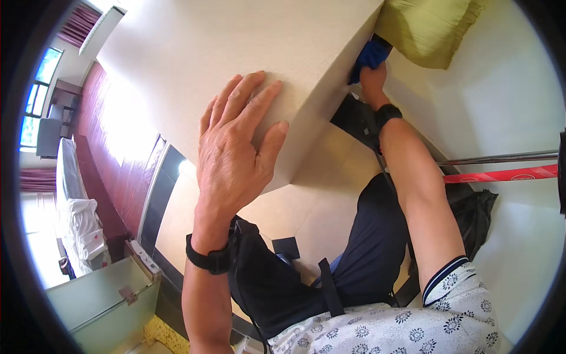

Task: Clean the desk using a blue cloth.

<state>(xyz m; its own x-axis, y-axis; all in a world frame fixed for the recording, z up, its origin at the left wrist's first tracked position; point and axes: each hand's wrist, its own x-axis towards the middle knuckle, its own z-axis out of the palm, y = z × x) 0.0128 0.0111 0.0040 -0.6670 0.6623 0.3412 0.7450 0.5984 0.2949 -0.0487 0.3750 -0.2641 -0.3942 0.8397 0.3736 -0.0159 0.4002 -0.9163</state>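
My left hand (241, 141) rests palm down on the pale top of a box-like piece of furniture (265, 40), with its fingers slightly spread and nothing in it. Beyond the right edge of that top, my right hand (375, 82) reaches down between the furniture's side and the white wall. A bunched blue cloth (372, 55) is in its grip, and the fingers are partly hidden by the cloth. Just above it hangs a yellow-green fabric (429, 31) with a frayed edge. Both wrists wear black straps.
A red strip bearing writing (499, 173) and a metal rod (499, 157) run along the wall at right. Beneath them sits black plastic (475, 217). At lower left stands a frosted glass panel (106, 301). Beige tiles (177, 217) meet a reddish wood floor (106, 124).
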